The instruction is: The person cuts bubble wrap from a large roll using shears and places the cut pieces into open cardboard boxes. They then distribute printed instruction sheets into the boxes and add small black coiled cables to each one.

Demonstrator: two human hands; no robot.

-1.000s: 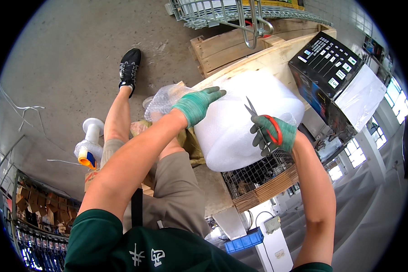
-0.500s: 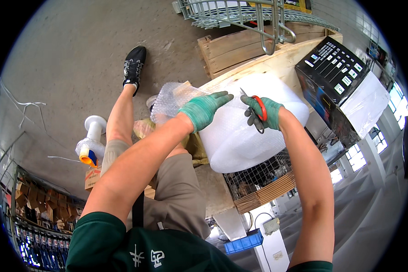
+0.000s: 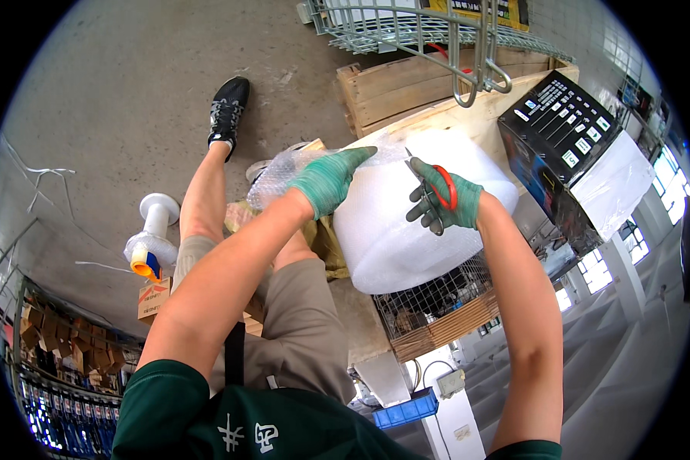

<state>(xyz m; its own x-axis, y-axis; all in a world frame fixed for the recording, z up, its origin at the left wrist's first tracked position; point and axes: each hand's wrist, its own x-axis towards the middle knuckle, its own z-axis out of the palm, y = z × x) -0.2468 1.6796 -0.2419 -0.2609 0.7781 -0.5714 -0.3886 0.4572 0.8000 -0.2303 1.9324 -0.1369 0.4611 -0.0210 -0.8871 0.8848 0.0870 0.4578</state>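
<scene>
A large white roll of bubble wrap (image 3: 406,253) lies in front of me, and its loose end (image 3: 272,182) hangs over to the left. My left hand (image 3: 331,182), in a green work glove, is closed on that loose sheet at the roll's left side; its lower fingers are partly hidden. My right hand (image 3: 456,203), gloved in green with dark fingertips, holds a pair of scissors (image 3: 445,184) by the red handle. The blades point up and left, just over the roll. Both hands are above the roll, a short gap apart.
A black printed box (image 3: 556,130) stands to the right of the roll. Beyond are a wooden crate (image 3: 399,92) and a metal wire basket (image 3: 376,27). On the left floor are a white spool (image 3: 159,211), a tape dispenser (image 3: 147,264) and a small carton (image 3: 153,299).
My left hand has shifted slightly left and its fingers have curled around the bubble wrap. The right hand with the scissors has dropped a little and its fingers have spread somewhat.
</scene>
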